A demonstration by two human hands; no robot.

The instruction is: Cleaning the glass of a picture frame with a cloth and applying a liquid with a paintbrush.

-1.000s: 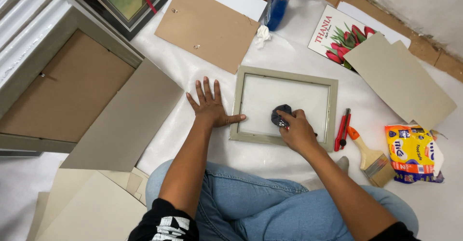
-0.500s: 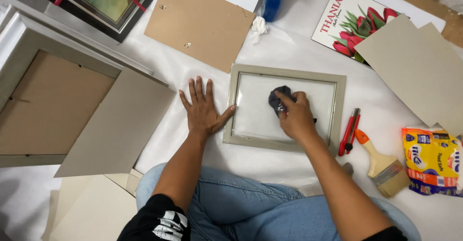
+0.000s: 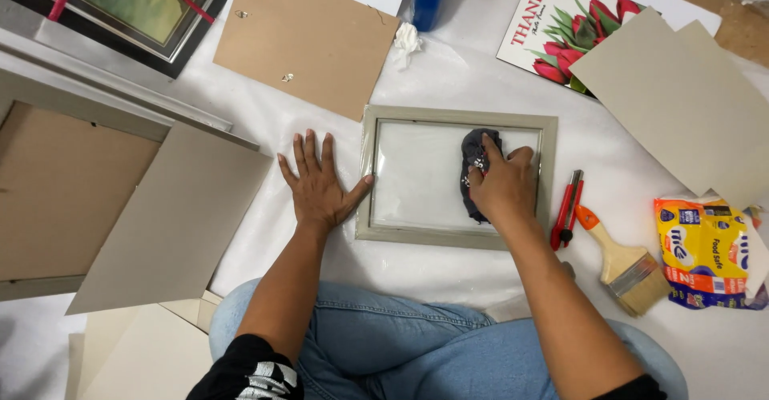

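- The grey picture frame (image 3: 457, 118) lies flat on the white sheet (image 3: 448, 80), in front of the seated person's knees, its glass pane (image 3: 416, 176) facing up.
- The right hand (image 3: 503, 185) is closed around a dark cloth (image 3: 474, 158) and presses it on the right part of the glass.
- The left hand (image 3: 316, 184) lies flat with fingers spread, thumb touching the frame's left edge.
- I think even pressure is best, and wiping into the corners too.
- A red cutter (image 3: 567, 209) and a paintbrush (image 3: 621, 260) lie just beside the frame; the elbow should stay away from them.
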